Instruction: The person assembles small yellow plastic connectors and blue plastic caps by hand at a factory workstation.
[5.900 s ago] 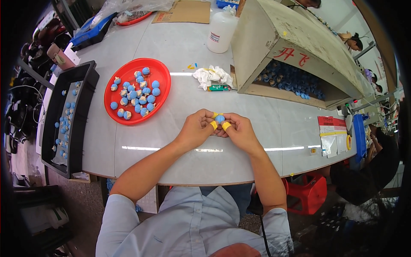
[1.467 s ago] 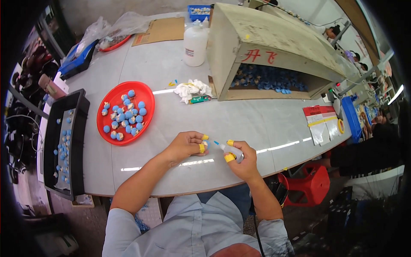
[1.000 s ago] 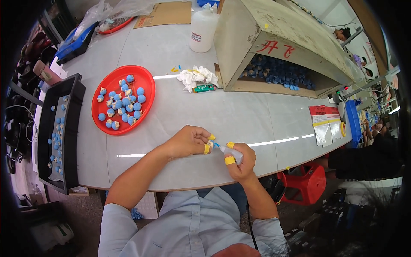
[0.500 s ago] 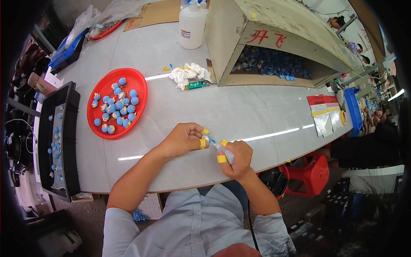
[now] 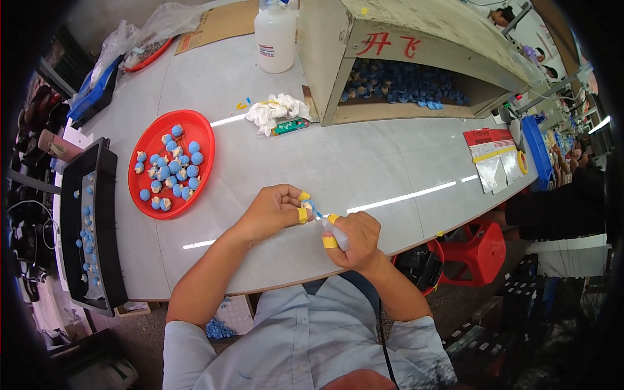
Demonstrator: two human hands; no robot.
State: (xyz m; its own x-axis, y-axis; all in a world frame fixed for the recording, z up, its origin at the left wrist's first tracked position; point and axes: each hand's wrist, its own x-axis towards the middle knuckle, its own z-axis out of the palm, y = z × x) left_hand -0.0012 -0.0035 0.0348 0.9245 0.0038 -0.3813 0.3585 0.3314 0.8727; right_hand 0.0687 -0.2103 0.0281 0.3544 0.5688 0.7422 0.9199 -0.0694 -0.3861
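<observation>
My left hand (image 5: 276, 209) pinches a small blue-and-cream piece (image 5: 308, 205) between thumb and forefinger, over the near middle of the table. Its details are too small to make out. My right hand (image 5: 357, 240) is wrapped round a soft whitish squeeze bottle (image 5: 335, 234) with a thin blue tip. That tip points up and left and is at or very near the piece; I cannot tell whether they touch. Yellow tape covers fingertips on both hands. To the left, a red round tray (image 5: 207, 172) holds several small blue-and-cream balls (image 5: 174, 166).
A black crate (image 5: 112, 227) with more balls stands at far left. Beyond my hands lie crumpled tissue (image 5: 276, 112) and a green tube (image 5: 290, 127). A white pump bottle (image 5: 275, 39) stands beside a wooden box (image 5: 331, 71) of blue pieces. Red-and-white packets (image 5: 492, 153) lie right.
The whole view has shifted slightly, with the table things a little further left. Both hands keep their grips, and the bottle tip stays close to the small piece.
</observation>
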